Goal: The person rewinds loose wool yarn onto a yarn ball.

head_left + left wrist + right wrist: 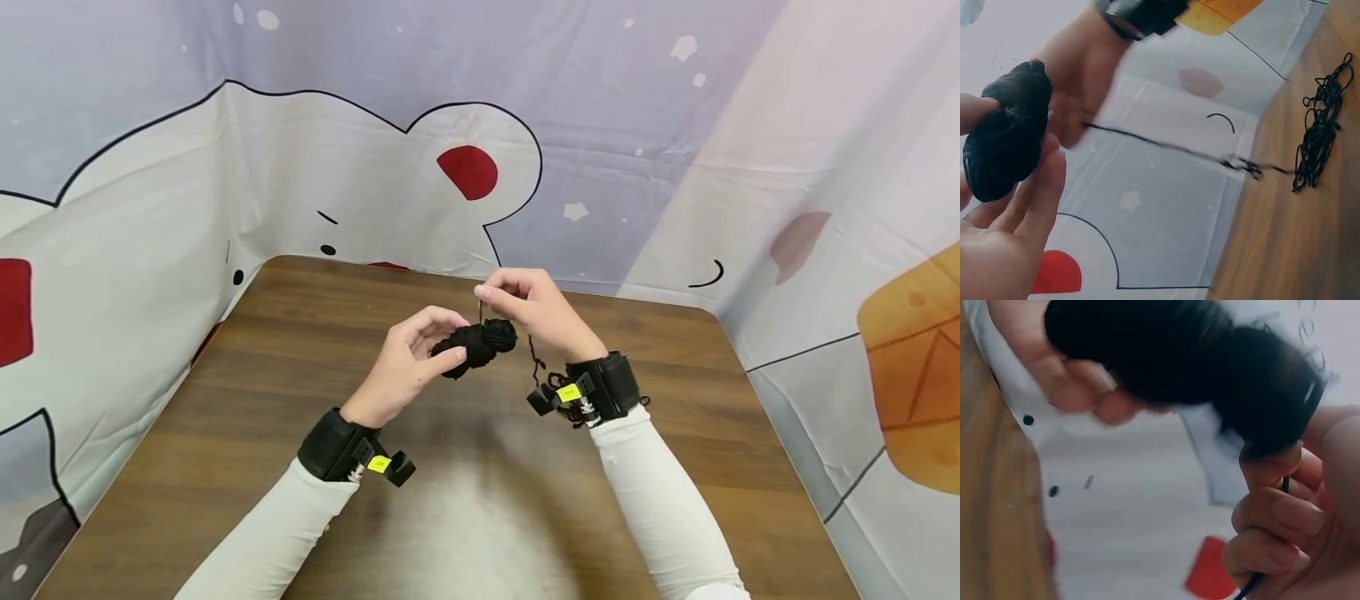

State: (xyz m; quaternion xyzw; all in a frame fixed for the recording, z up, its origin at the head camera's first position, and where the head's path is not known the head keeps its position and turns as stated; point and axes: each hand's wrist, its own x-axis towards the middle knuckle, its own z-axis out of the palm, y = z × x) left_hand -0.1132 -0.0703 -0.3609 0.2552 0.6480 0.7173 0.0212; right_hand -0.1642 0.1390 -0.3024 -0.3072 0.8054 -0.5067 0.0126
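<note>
A small skein of black yarn (474,343), narrowed at its middle, is gripped by my left hand (411,358), thumb on the near side and fingers behind. My right hand (536,310) stands up and to the right of the skein. It pinches a strand of yarn (481,312) that runs taut down to the skein. In the right wrist view the yarn (1254,584) also passes through the curled fingers (1272,550). From that hand a strand trails to a loose, looped tangle of black yarn (1319,128) on the table.
The brown wooden table (247,433) lies under both hands. A printed fabric curtain (615,125) rises behind its far edge and along both sides. Each wrist wears a black strap with a small camera (400,468); the tangle lies partly behind the right one.
</note>
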